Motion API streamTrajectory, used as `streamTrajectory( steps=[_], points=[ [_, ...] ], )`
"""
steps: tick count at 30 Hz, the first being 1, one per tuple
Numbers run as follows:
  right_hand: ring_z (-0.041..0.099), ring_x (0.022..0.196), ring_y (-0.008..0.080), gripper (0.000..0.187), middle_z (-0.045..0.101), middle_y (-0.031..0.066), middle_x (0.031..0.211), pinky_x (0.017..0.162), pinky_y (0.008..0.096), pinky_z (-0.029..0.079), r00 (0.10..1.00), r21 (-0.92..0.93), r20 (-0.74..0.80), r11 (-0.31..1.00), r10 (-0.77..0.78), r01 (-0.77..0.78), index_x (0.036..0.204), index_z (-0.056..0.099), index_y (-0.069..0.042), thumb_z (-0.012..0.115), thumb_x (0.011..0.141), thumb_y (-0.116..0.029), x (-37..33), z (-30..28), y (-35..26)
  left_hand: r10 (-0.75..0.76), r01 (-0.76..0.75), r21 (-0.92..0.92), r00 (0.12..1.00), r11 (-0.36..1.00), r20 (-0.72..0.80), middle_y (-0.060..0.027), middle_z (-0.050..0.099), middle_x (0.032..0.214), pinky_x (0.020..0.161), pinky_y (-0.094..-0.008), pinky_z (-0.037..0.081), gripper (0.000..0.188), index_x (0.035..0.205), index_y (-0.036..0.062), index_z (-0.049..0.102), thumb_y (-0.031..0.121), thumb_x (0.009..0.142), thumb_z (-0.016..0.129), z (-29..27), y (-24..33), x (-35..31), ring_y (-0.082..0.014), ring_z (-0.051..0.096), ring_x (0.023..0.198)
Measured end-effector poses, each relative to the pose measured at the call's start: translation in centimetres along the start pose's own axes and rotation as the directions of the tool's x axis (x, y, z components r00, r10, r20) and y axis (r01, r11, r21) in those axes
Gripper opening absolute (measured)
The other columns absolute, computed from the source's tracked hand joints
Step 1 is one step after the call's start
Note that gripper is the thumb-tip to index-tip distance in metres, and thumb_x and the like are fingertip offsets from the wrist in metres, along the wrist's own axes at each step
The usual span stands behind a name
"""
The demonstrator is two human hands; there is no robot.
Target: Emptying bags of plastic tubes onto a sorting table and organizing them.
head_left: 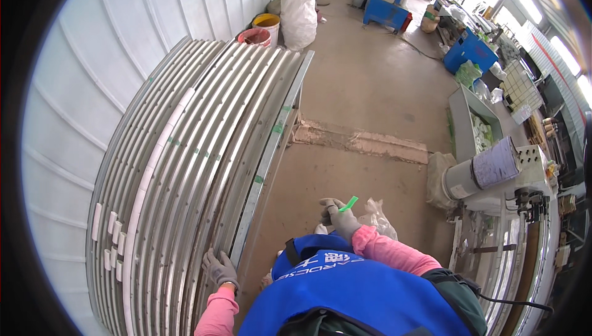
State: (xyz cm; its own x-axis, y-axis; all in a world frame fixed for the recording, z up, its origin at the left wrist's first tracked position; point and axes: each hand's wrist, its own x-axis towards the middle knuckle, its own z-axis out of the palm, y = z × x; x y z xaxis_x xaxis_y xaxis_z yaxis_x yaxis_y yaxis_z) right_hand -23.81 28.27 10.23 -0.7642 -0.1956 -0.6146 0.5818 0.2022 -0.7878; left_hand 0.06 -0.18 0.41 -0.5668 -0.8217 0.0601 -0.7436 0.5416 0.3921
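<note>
Here, the left hand, in a grey glove, lies with its fingers extended along the long silvery metal rails, near the right edge of the metal rack that carries them, toward its near end; it is open, not closed around anything visible. The right hand, also grey-gloved, is raised over the floor to the right of the rack, gripping a narrow bright-green strip that sticks out past the fingers.

The rails lie side by side, filling the rack from its left edge to its right edge. A long thin white strip runs lengthwise among them, and short white cylindrical pieces sit near the rack's near left corner. Small green tape pieces mark its right edge.

Just beyond the far edge stand a red bucket, a yellow bucket and a tall white woven sack. A crumpled translucent plastic bag shows just beside the right hand.
</note>
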Motion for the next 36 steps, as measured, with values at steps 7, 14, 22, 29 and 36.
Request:
streamTrajectory(
  steps=[7, 14, 22, 29, 36],
  points=[
    [0.059, 0.068, 0.0140, 0.029, 0.057, 0.0036, 0.077, 0.064, 0.0274, 0.051, 0.999, 0.017, 0.044, 0.999, 0.032, -0.033, 0.113, 0.059, -0.007, 0.044, 0.099, -0.027, 0.3, -0.8, 2.8, 0.015, -0.015, 0.016, 1.000, 1.000, 0.001, -0.0171, 0.053, 0.120, 0.093, -0.0477, 0.037, 0.037, 0.118, 0.0058, 0.052, 0.026, 0.087, 0.057, 0.0, 0.1, 0.0, -0.0371, 0.049, 0.109],
    [0.052, 0.062, 0.0109, 0.027, 0.054, 0.0019, 0.074, 0.059, 0.0253, 0.046, 1.000, -0.007, 0.025, 1.000, 0.005, -0.005, 0.109, 0.058, -0.005, 0.046, 0.097, -0.027, 0.4, -0.9, 3.1, -0.014, 0.013, 0.034, 1.000, 0.999, 0.017, -0.0172, 0.053, 0.120, 0.094, -0.0469, 0.037, 0.038, 0.118, 0.0053, 0.052, 0.025, 0.087, 0.057, -0.2, 0.3, -0.2, -0.0364, 0.049, 0.110],
    [0.052, 0.062, 0.0105, 0.026, 0.053, 0.0014, 0.075, 0.058, 0.0244, 0.046, 0.996, 0.042, 0.078, 0.998, 0.041, -0.044, 0.107, 0.059, -0.005, 0.045, 0.098, -0.026, 0.5, -0.7, 2.8, 0.007, -0.009, 0.049, 0.999, 0.999, 0.033, -0.0184, 0.053, 0.120, 0.095, -0.0456, 0.038, 0.038, 0.120, 0.0032, 0.053, 0.025, 0.089, 0.056, -0.4, 0.6, 0.0, -0.0366, 0.046, 0.114],
    [0.050, 0.060, 0.0099, 0.026, 0.053, 0.0013, 0.073, 0.056, 0.0240, 0.044, 0.998, 0.003, 0.064, 1.000, 0.025, -0.025, 0.105, 0.059, -0.005, 0.044, 0.098, -0.025, 0.6, -0.3, 2.5, -0.017, 0.017, 0.009, 1.000, 1.000, 0.019, -0.0164, 0.053, 0.120, 0.098, -0.0466, 0.034, 0.038, 0.118, 0.0055, 0.053, 0.027, 0.087, 0.057, -0.1, 0.2, 0.0, -0.0346, 0.048, 0.113],
    [0.050, 0.059, 0.0096, 0.025, 0.053, 0.0009, 0.072, 0.055, 0.0239, 0.043, 0.994, 0.051, 0.104, 0.999, 0.014, -0.019, 0.105, 0.057, -0.003, 0.044, 0.099, -0.024, 1.0, -0.1, 2.7, -0.011, 0.011, 0.027, 1.000, 1.000, 0.013, -0.0162, 0.053, 0.119, 0.095, -0.0471, 0.036, 0.038, 0.118, 0.0055, 0.053, 0.027, 0.087, 0.057, -0.1, 0.5, 0.0, -0.0360, 0.048, 0.110]
  ],
)
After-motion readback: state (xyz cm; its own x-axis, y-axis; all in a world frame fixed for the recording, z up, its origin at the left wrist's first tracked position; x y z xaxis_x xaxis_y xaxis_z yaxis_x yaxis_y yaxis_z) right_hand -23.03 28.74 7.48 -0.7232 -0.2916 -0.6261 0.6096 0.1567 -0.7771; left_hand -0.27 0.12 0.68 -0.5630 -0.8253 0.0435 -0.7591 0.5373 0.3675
